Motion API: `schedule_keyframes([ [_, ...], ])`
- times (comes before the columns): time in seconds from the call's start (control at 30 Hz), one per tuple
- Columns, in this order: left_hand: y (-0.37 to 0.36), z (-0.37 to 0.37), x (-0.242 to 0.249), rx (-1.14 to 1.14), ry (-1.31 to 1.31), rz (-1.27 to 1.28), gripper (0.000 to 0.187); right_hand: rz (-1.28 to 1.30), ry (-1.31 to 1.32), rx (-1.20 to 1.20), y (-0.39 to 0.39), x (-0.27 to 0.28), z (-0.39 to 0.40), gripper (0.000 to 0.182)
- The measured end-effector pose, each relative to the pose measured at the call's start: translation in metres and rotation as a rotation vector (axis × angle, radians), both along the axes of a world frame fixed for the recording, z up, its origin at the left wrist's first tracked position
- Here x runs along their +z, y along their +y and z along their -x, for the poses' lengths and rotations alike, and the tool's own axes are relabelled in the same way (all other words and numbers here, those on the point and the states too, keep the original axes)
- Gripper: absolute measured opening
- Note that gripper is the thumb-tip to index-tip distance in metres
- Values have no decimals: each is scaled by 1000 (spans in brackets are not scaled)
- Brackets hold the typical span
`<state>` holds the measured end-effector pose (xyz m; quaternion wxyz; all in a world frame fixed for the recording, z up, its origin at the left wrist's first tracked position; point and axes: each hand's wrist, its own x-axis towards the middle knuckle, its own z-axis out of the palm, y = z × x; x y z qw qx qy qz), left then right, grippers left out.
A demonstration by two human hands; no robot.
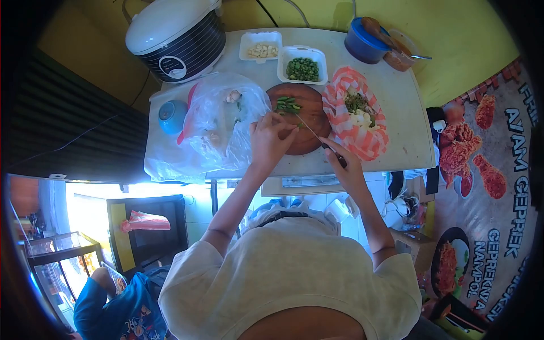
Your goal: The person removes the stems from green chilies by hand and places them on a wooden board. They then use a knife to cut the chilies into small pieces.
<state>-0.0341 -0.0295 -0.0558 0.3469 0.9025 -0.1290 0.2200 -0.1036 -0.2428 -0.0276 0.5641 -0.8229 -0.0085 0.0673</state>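
Observation:
On a round wooden cutting board (309,146) lies a small heap of green, finger-long vegetable pieces (288,105), perhaps beans or chilies. My left hand (273,137) is over the board's left side, fingers pinched round a small green vegetable piece (300,126) that they mostly hide. My right hand (347,164) grips a dark-handled knife (309,129) at the board's right edge, its thin blade slanting up and left close to my left fingertips. Behind the board stands a white foam box (302,50) of chopped green pieces. Beside it, another foam box (260,37) holds peeled garlic cloves.
Left of the board is a clear plastic bag (221,141) with garlic, near a blue cup (172,117). A red-and-white striped bag (362,150) with scraps sits right. Behind are a rice cooker (175,34) and a blue-lidded tub (362,48). Another person (122,309) is at lower left.

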Motion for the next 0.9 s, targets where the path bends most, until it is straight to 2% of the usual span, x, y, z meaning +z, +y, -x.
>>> schedule_keyframes([
  [0.13, 5, 4, 2, -26, 26, -10, 12, -41, -29, 8, 4, -13, 12, 36],
  [0.7, 7, 8, -3, -17, 17, 2, 12, 140, -73, 29, 5, -20, 18, 35],
  [0.9, 5, 9, -4, -25, 23, 20, 10, 39, -97, 9, 8, -26, 16, 36],
])
